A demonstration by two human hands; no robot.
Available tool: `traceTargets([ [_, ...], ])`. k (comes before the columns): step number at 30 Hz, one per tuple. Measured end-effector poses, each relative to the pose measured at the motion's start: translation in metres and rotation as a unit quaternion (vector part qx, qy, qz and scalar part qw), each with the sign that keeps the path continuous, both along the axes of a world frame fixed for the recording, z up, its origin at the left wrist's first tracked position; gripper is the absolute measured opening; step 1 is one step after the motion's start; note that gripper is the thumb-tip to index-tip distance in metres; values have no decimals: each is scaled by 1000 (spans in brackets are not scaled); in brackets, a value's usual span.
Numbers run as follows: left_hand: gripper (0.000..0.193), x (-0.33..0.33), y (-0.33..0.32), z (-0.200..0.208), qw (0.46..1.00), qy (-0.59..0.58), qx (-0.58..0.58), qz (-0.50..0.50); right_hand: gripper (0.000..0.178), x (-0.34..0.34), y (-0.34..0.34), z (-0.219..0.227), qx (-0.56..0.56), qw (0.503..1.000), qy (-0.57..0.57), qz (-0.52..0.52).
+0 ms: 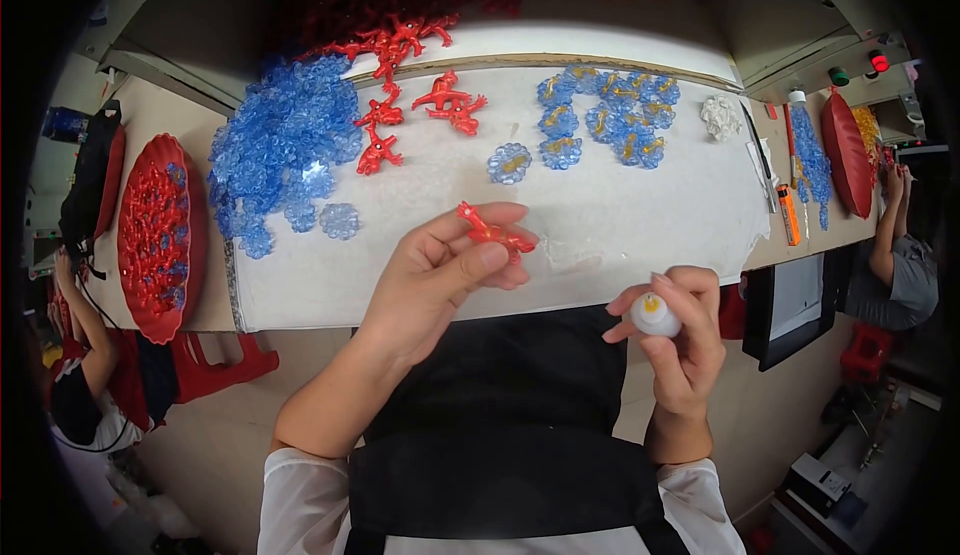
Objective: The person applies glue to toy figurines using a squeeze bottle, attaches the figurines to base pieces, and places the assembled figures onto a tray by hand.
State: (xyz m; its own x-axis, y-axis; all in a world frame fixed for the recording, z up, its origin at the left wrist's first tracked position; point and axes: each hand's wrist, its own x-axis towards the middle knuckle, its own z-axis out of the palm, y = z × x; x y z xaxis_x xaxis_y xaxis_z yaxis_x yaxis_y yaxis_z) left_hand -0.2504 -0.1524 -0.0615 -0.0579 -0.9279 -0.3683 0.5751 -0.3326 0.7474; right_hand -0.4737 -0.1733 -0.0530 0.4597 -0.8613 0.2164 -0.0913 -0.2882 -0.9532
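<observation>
My left hand (425, 280) pinches a small glossy red plastic figure (490, 233) with limb-like parts between thumb and fingers, above the front of the white work sheet (420, 205). In my right hand (692, 340), near the sheet's front edge, is a white round-ended squeeze bottle (656, 323) with a yellowish tip pointing up. Beyond my hands lies a translucent blue flower-shaped piece (509, 163) with a yellow smear on it. Several similar smeared blue pieces (625, 120) stand grouped further back. Loose red figures (450, 105) lie to their left.
A heap of blue pieces (280, 140) covers the left of the sheet. Beside it is a red oval tray (160, 245) of red and blue parts. An orange-handled cutter (789, 217) and a crumpled white lump (720, 118) lie right. People work at both sides.
</observation>
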Motion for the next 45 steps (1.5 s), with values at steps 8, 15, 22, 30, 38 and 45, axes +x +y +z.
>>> traceTargets([
  [8, 27, -12, 16, -1, 999, -35, -8, -14, 41, 8, 3, -2, -114, 973, -176, -95],
  [15, 24, -16, 21, 0, 994, -95, -52, -5, 43, 8, 7, 2, -202, 975, -79, -47],
  [22, 26, -17, 23, -2, 987, -135, -84, -8, 43, 11, 6, -2, -280, 959, -3, -47],
  [30, 26, -17, 22, 0, 988, -131, -85, -10, 46, 11, 6, 0, -255, 966, -10, -42],
  [38, 25, -16, 22, 0, 995, -81, -55, -22, 43, 7, 5, -2, -279, 958, -26, -53],
  [45, 24, -19, 22, -1, 999, -6, 6, -31, 43, 5, 5, -4, -293, 954, -1, -66],
])
